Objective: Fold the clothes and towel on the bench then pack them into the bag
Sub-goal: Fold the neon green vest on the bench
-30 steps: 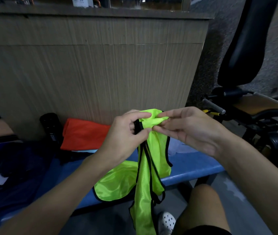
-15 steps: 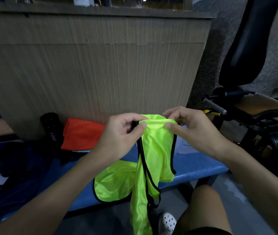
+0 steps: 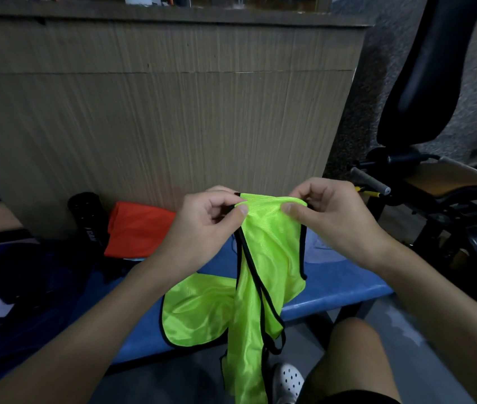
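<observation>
The vest is pinched at its top edge by the left hand and right hand, hanging below over the bench.

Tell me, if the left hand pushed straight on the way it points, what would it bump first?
Probably the right hand, pinching the same green vest just ahead; depth is hard to judge.
</observation>
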`<state>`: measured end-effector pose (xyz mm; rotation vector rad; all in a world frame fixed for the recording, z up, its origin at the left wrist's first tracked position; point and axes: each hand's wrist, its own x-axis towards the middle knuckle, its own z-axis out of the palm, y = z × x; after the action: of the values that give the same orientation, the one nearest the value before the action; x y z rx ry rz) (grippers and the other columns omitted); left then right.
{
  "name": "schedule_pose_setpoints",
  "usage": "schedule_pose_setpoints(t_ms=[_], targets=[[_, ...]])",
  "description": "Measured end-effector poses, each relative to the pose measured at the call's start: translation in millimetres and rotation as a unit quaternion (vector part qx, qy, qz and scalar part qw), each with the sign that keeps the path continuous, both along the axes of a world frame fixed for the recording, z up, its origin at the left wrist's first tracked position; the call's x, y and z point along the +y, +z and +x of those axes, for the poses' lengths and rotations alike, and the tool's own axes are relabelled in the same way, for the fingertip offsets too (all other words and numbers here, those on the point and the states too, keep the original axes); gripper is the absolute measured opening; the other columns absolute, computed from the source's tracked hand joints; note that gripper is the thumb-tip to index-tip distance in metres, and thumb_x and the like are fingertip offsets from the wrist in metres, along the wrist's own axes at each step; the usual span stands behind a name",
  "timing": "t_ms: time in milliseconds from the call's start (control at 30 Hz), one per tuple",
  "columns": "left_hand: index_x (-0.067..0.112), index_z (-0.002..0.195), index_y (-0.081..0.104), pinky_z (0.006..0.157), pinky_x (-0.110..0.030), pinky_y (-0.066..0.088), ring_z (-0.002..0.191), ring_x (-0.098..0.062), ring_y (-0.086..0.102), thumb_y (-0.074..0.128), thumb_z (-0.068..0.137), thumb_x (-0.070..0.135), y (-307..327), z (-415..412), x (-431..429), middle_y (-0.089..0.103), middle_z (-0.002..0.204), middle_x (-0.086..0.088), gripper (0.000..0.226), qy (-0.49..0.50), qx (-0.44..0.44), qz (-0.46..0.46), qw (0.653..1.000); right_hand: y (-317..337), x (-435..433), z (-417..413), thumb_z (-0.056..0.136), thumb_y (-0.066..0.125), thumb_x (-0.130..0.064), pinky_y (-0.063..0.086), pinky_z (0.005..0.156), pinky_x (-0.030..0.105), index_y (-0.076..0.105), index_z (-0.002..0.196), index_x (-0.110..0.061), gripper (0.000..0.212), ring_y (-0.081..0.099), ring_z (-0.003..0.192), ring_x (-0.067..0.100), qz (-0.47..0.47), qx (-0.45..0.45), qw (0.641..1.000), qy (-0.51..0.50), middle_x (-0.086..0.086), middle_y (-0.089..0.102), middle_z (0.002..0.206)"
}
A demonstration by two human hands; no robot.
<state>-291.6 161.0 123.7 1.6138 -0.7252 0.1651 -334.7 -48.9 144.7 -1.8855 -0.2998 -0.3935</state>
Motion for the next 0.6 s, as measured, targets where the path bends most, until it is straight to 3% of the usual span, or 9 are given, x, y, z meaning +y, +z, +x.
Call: schedule_pose_setpoints(t_ms=[133, 267, 467, 600], targets=[[0.019, 0.084, 0.072, 0.069, -0.018, 0.05, 0.075, -0.003, 0.063, 0.066, 0.09, -0.002, 5, 6, -7, 0.07, 0.083, 0.011, 0.023, 0.013, 0.008, -0.014, 1.0, 6, -3, -3, 0.091, 0.067, -0.007, 0.05, 0.069, 0.028, 0.063, 0.084, -0.006, 0.008, 0.059, 0.073, 0.009, -0.039, -0.031, 0.999, -0.008, 0.004, 0.064, 0.078], [0.019, 0.087, 0.073, 0.074, -0.029, 0.056, 0.077, -0.01, 0.066, 0.068, 0.09, 0.001, 18, 7, -26, 0.073, 0.085, 0.002, 0.019, -0.008, 0.015, -0.023, 1.0, 8, -17, -6, 0.095, 0.061, -0.01, 0.041, 0.064, 0.028, 0.056, 0.084, -0.012, 0.013, 0.05, 0.069, 0.004, -0.088, -0.057, 0.993, -0.049, -0.004, 0.056, 0.074], [0.017, 0.085, 0.072, 0.061, -0.02, 0.055, 0.067, -0.008, 0.067, 0.069, 0.088, 0.0, 38, -3, -75, 0.074, 0.076, 0.0, 0.018, -0.06, 0.025, -0.046, 0.997, 26, -51, -39, 0.096, 0.06, -0.013, 0.039, 0.056, 0.034, 0.057, 0.087, -0.008, 0.011, 0.046, 0.064, 0.008, -0.157, -0.091, 0.97, -0.16, 0.009, 0.057, 0.073], [0.011, 0.09, 0.072, 0.049, -0.021, 0.053, 0.057, -0.008, 0.066, 0.066, 0.092, 0.003, 47, -20, -108, 0.072, 0.07, 0.001, 0.011, -0.127, 0.053, -0.053, 0.989, 39, -78, -69, 0.095, 0.062, -0.015, 0.036, 0.054, 0.018, 0.057, 0.083, -0.021, 0.014, 0.046, 0.059, 0.001, -0.183, -0.111, 0.95, -0.229, -0.014, 0.054, 0.066]])
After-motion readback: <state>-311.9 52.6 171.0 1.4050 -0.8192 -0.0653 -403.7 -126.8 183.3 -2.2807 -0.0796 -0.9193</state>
